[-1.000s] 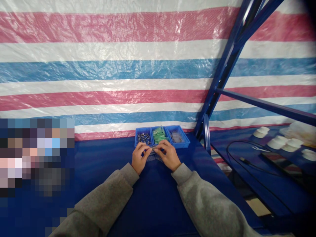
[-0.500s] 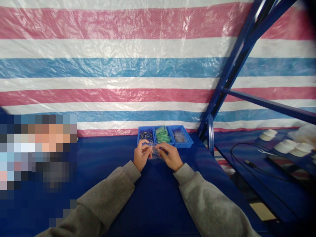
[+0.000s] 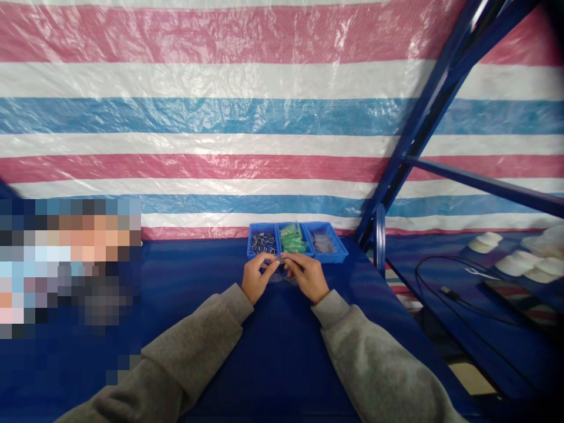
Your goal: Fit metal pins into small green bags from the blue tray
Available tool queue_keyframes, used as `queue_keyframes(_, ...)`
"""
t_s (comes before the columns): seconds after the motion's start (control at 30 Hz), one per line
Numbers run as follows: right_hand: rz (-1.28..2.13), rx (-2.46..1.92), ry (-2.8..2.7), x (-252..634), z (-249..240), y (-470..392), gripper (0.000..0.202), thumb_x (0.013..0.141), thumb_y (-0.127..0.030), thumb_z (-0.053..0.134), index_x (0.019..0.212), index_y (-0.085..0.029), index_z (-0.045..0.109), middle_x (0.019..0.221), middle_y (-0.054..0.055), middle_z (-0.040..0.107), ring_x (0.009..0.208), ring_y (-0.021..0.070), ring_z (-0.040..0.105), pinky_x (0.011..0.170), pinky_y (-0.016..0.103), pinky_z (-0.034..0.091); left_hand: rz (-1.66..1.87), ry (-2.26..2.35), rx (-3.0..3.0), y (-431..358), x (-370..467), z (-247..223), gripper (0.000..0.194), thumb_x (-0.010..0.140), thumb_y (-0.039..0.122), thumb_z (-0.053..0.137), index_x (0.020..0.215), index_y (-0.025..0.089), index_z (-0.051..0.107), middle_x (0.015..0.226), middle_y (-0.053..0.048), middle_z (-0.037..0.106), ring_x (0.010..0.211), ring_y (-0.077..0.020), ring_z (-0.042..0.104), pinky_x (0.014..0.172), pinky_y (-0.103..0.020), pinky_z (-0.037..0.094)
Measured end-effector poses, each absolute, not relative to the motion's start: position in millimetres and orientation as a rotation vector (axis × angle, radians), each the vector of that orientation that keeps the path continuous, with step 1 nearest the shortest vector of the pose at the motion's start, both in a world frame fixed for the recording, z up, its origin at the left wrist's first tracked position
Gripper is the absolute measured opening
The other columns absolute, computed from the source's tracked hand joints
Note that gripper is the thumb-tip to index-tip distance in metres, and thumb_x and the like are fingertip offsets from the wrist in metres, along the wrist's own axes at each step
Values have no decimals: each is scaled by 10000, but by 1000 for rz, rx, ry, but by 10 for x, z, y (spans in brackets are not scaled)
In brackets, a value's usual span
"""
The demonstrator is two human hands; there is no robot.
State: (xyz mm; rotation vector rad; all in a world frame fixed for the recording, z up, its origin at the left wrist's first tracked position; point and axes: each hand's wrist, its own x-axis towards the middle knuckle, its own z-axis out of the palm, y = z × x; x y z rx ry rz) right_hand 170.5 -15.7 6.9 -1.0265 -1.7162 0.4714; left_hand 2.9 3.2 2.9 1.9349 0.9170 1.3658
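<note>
My left hand (image 3: 257, 278) and my right hand (image 3: 310, 278) meet fingertip to fingertip just in front of three blue bins. Both pinch a small clear plastic bag (image 3: 277, 276), which hangs between and below the fingers. Something small and dark shows at the fingertips, too small to make out. The left bin (image 3: 249, 249) holds several dark and silver metal pieces (image 3: 263, 242). Green packets (image 3: 291, 238) fill the middle bin. In the right bin (image 3: 337, 257) lie clear plastic bags (image 3: 322, 242).
On the right, a second dark surface (image 3: 458, 329) bears white round objects (image 3: 515, 262), a black cable (image 3: 418, 276) and a dark flat object. A blue metal frame (image 3: 408, 135) rises behind it. Striped sheeting hangs behind the table. The left side is pixelated.
My fingertips have drawn closer together over the bag, and less of the bag shows between them. The whole view has shifted slightly.
</note>
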Motion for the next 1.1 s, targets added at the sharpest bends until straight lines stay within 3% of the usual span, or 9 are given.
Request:
queue_keyframes(0.1, 521, -1042, -1660, 1705, 76, -164, 272, 878, -254, 465, 1112, -205, 594, 748, 17, 634, 521, 120, 574, 588, 260, 508, 1313, 899, 1742, 46, 33, -23, 204, 832, 337, 551, 911, 159, 491, 721, -19, 619, 623, -119, 594, 593, -240, 500)
queue_keyframes(0.23, 430, -998, -1728, 1715, 113, -177, 266, 826, -199, 513, 1071, -222, 616, 1010, 69, 594, 658, 134, 592, 575, 257, 510, 1293, 815, 1610, 61, 36, -27, 309, 817, 338, 574, 1006, 176, 391, 662, 16, 602, 491, -75, 536, 507, -194, 457)
queue_keyframes(0.3, 407, -982, -1796, 1719, 114, -177, 280, 815, -159, 511, 1062, -228, 624, 1048, 75, 564, 679, 132, 582, 601, 265, 513, 1282, 766, 1564, 69, 41, -9, 353, 814, 343, 578, 1036, 186, 352, 637, 40, 577, 442, -59, 506, 462, -174, 426)
queue_keyframes(0.5, 366, -994, -1825, 1711, 48, -145, 195, 813, -167, 541, 956, -224, 661, 1029, 69, 547, 724, 138, 579, 637, 275, 514, 1230, 690, 1485, 80, 54, 14, 389, 810, 365, 579, 1060, 198, 331, 593, 72, 533, 400, -59, 480, 415, -168, 395)
queue_keyframes(0.63, 324, -1022, -1767, 1708, 73, -144, 129, 839, -253, 542, 837, -195, 657, 940, 77, 591, 793, 173, 593, 642, 271, 501, 1214, 727, 1563, 53, 34, 31, 292, 852, 369, 518, 1041, 154, 458, 611, 39, 517, 443, -64, 480, 441, -186, 412)
queue_keyframes(0.77, 380, -1068, -1686, 1704, 101, -150, 168, 866, -292, 501, 805, -189, 619, 752, 42, 628, 642, 157, 602, 628, 277, 495, 1257, 811, 1774, 36, 14, 65, 266, 834, 367, 544, 943, 133, 606, 804, -43, 551, 636, -101, 545, 540, -209, 464)
queue_keyframes(0.9, 505, -1080, -1570, 1694, 76, -148, 139, 837, -324, 538, 815, -193, 575, 663, 11, 621, 530, 146, 596, 553, 265, 498, 1386, 884, 1927, 53, 22, 54, 209, 768, 354, 627, 807, 149, 632, 995, -78, 556, 836, -157, 568, 643, -244, 495)
queue_keyframes(1.0, 549, -1068, -1546, 1696, 74, -156, 130, 840, -324, 532, 852, -196, 550, 651, 1, 618, 514, 144, 596, 540, 261, 504, 1343, 889, 1861, 64, 29, 13, 214, 806, 358, 580, 809, 145, 594, 864, -59, 612, 776, -154, 593, 693, -279, 501)
queue_keyframes(1.1, 514, -1046, -1604, 1708, 96, -169, 147, 876, -295, 470, 875, -195, 577, 721, 22, 630, 557, 141, 602, 573, 260, 508, 1267, 847, 1703, 68, 30, -16, 226, 812, 359, 576, 873, 148, 520, 723, -26, 626, 631, -125, 593, 642, -265, 497)
